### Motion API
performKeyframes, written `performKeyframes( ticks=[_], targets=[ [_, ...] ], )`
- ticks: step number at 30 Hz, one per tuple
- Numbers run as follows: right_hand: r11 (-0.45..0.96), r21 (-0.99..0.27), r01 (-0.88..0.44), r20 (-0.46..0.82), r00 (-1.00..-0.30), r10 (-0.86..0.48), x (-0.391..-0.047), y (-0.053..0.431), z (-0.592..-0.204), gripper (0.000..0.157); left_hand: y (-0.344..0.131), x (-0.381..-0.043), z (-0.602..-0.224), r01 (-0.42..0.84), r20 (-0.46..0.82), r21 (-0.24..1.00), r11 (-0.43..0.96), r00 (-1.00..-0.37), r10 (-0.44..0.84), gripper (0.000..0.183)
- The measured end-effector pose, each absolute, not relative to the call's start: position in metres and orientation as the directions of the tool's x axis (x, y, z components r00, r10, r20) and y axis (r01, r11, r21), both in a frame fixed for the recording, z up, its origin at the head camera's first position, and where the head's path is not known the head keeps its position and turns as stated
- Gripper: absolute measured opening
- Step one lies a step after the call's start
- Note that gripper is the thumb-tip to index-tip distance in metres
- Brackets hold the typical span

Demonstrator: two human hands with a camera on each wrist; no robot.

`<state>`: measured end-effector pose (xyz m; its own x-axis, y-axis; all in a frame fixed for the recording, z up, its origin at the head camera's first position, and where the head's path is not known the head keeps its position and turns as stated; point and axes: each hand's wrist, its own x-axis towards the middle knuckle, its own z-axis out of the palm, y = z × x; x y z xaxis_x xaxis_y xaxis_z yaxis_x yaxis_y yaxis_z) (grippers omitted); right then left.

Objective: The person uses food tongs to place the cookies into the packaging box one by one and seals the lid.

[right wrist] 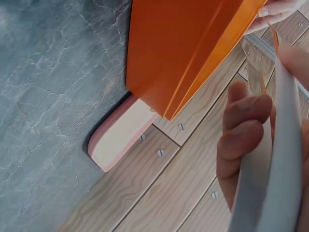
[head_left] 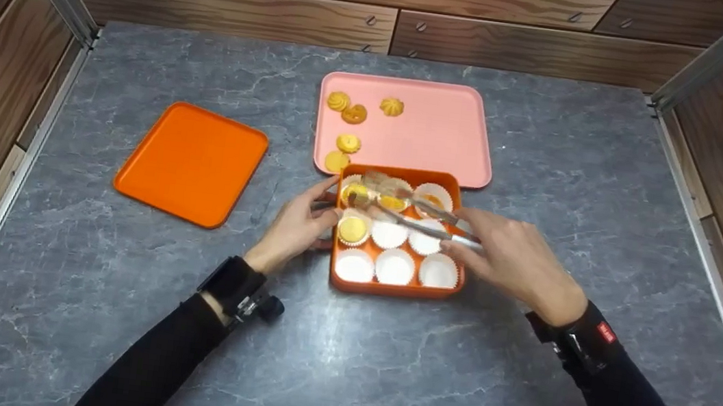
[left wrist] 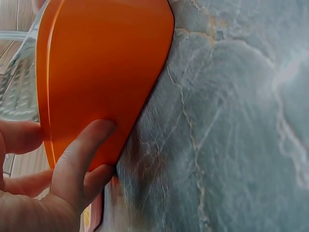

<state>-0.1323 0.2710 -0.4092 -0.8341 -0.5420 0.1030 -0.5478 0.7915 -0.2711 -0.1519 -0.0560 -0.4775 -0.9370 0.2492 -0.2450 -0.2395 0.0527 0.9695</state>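
Observation:
An orange box [head_left: 392, 289] holds several white paper cups in rows. Yellow biscuits lie in the back-row cups, and one round biscuit [head_left: 352, 230] lies in the left cup of the middle row. My left hand [head_left: 297, 223] grips the box's left wall, thumb at the rim and fingers against the outer side [left wrist: 106, 63]. In my right hand [head_left: 513, 259] is a pair of metal tongs [head_left: 424, 228], its handles [right wrist: 285, 159] pinched between thumb and fingers. The tongs' blurred ends hover over the back left cups; whether they hold a biscuit I cannot tell.
Behind the box, and partly hidden by it, is a pink tray [head_left: 432, 132] with several biscuits along its left side. An orange square lid or tray [head_left: 193, 165] lies to the left on the grey marbled table [head_left: 341, 366]. Wood-patterned panels [head_left: 240, 12] enclose the back and sides.

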Motion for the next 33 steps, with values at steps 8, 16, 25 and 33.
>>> performKeyframes(
  ticks=[8,16,25,33],
  targets=[
    [0.815,-0.330,-0.477,0.109,-0.877,-0.468,-0.155,0.265,-0.404,0.049,-0.057,-0.153,-0.477,-0.223,-0.234,0.972,0.071,-0.941,0.243,0.068],
    [0.858,-0.297,-0.418,0.056,-0.905,-0.422,-0.191,0.242,-0.391,0.048,-0.056,-0.153,-0.479,-0.178,-0.207,0.975,0.134,-0.946,0.248,0.067],
    [0.898,-0.171,-0.404,-0.032,-0.909,-0.415,-0.224,0.215,-0.392,0.048,-0.055,-0.153,-0.480,-0.173,-0.207,0.973,0.152,-0.947,0.245,0.067],
    [0.921,-0.100,-0.377,-0.054,-0.922,-0.384,-0.237,0.193,-0.394,0.044,-0.057,-0.153,-0.479,-0.138,-0.180,0.973,0.183,-0.954,0.238,0.066]
  ],
)
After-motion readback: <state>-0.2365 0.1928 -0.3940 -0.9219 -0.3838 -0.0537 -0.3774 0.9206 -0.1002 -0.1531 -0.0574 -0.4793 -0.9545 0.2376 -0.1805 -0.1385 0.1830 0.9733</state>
